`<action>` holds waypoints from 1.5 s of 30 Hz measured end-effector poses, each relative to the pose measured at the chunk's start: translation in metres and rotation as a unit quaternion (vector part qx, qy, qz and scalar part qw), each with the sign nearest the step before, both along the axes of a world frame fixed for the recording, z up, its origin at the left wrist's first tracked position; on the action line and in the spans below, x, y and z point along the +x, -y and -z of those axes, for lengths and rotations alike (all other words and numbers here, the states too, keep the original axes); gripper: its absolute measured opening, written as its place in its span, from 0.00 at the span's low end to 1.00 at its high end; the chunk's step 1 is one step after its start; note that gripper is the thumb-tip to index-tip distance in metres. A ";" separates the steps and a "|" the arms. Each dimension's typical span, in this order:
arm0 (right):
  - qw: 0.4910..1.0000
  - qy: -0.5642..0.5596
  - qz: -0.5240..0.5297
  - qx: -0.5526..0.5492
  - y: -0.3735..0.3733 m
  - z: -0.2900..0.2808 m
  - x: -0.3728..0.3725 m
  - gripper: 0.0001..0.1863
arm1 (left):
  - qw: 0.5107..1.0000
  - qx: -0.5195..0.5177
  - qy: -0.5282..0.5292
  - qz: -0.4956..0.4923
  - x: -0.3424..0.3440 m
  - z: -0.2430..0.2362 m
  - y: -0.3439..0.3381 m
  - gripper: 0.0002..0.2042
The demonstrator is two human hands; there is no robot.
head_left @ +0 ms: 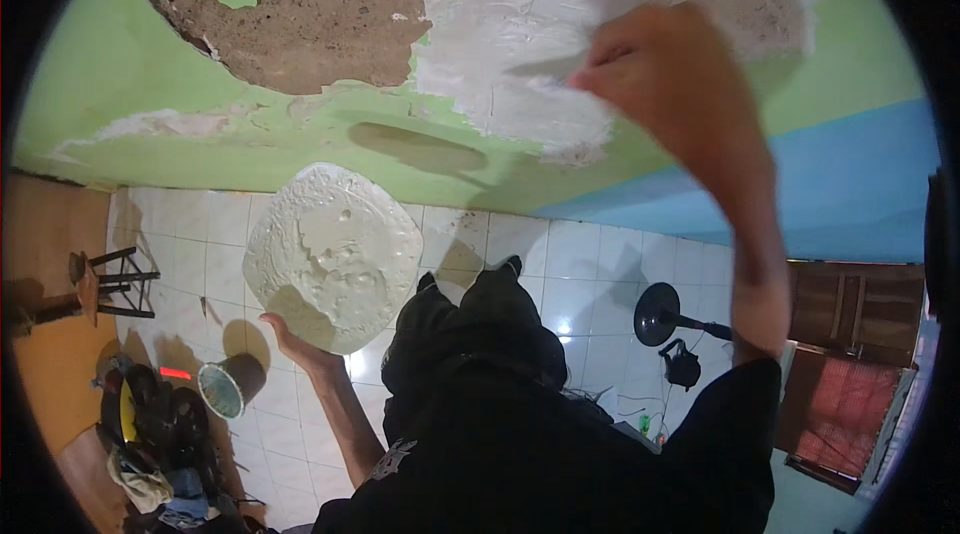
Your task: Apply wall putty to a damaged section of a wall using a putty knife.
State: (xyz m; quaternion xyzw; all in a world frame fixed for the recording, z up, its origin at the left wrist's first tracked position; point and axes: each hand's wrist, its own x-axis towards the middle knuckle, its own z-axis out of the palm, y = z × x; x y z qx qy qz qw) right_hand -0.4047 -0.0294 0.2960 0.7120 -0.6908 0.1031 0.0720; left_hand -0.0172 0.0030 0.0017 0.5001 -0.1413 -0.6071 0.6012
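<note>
My left hand (305, 349) supports a pale, rounded-square tray (405, 224) from its near edge, thumb at the side and the other fingers hidden beneath. Wet white putty (345, 254) is spread thickly over the tray. Up at the wall, my right hand (655, 59) is closed and smeared by motion. A thin, blurred shape shows by its fingers; what it grips cannot be made out. Behind that hand a white putty patch (500, 24) covers part of the green wall (300, 124). Rough brown bare plaster (320, 19) lies exposed left of the patch, and a greyish-brown area (740, 4) to its right.
On the white tiled floor (515, 234) stand a bucket (230, 384) and a small stool (105, 284) at left, near a dark heap with cloths (165, 424). A black fan (657, 314) and a dark kettle-like object (682, 364) are at right, with thin cords.
</note>
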 end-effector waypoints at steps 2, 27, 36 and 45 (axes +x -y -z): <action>1.000 0.000 0.005 0.026 0.005 0.055 0.007 0.12 | 1.000 -0.005 0.004 -0.014 0.008 0.010 -0.003 0.39; 0.990 -0.087 0.101 -0.039 -0.031 0.173 0.054 0.14 | 0.999 -0.018 -0.025 0.007 0.028 0.041 0.006 0.40; 0.987 -0.073 0.114 -0.084 -0.046 0.116 0.063 0.13 | 0.999 -0.029 -0.001 0.042 0.027 0.014 0.008 0.38; 0.988 -0.036 0.103 -0.112 -0.053 0.063 0.057 0.10 | 0.998 -0.036 -0.015 0.040 0.032 0.006 0.008 0.38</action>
